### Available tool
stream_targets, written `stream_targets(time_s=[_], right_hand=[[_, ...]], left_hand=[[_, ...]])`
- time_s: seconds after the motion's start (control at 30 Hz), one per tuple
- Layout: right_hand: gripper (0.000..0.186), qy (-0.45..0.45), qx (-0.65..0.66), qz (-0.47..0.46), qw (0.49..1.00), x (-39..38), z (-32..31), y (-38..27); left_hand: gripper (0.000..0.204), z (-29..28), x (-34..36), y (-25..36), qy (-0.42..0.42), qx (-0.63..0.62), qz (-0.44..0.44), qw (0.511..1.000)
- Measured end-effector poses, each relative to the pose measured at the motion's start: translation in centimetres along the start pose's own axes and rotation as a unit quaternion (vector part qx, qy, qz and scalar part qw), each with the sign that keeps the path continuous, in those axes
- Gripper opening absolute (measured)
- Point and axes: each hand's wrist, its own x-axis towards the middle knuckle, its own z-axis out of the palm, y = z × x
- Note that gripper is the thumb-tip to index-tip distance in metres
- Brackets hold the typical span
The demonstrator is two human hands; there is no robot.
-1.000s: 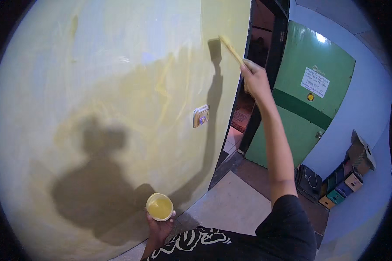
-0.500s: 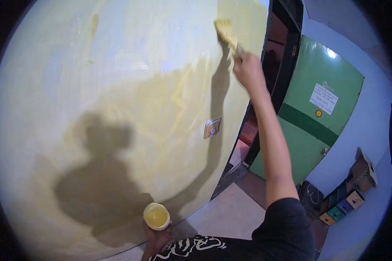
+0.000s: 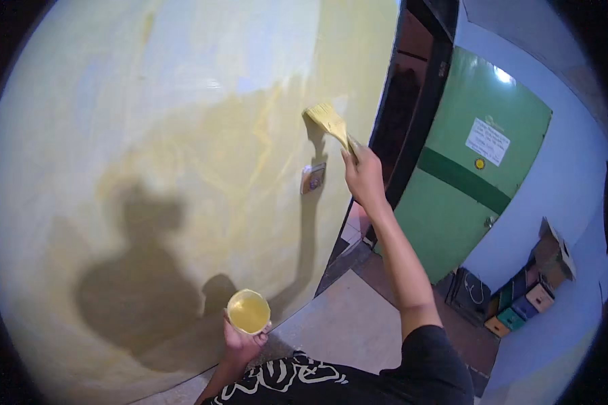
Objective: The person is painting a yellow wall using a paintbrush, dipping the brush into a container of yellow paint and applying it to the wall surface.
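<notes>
My right hand (image 3: 366,177) grips the handle of a paintbrush (image 3: 327,120), its wide bristles coated in pale yellow paint. The bristle tips meet or nearly meet the wall (image 3: 203,142), a little above a wall switch or socket plate (image 3: 313,179). The wall carries streaky yellow paint over a paler bluish-white surface. Low in front of me, my left hand (image 3: 242,343) is wrapped round a small round cup (image 3: 248,312) with yellow paint inside. The underside of the cup is hidden by my fingers.
A dark-framed doorway (image 3: 412,88) borders the wall on the right. Beyond it stands a green door (image 3: 473,169) with a paper sheet on it. A black bag-like item (image 3: 467,297), several coloured boxes (image 3: 513,310) and an open carton (image 3: 554,260) sit along the far right wall.
My right hand has brought the paintbrush down the wall, from near its top to just above the plate. The paint cup has risen slightly in my left hand, and the view has shifted.
</notes>
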Motion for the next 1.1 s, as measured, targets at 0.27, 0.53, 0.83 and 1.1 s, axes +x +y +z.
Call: stream_targets(time_s=[0.27,0.53,0.83,1.1], right_hand=[[0.034,-0.071,0.335,0.19,0.92,-18.4,3.0,-9.9],[0.036,-0.309,0.443,0.287,0.791,-23.5,-0.8,-20.2],[0.026,-0.374,0.384,0.161,0.828,-24.4,-3.2,-22.7],[0.019,-0.412,0.322,0.017,0.852,-24.0,-2.6,-24.8]], left_hand=[[0.078,-0.5,-4.8,1.4,0.069,0.015,0.036,0.997],[0.078,-3.5,-10.2,4.1,0.034,0.053,0.17,0.983],[0.074,-6.2,-11.9,4.6,0.061,0.027,0.23,0.971],[0.081,-7.3,-13.5,5.5,0.101,0.034,0.236,0.966]])
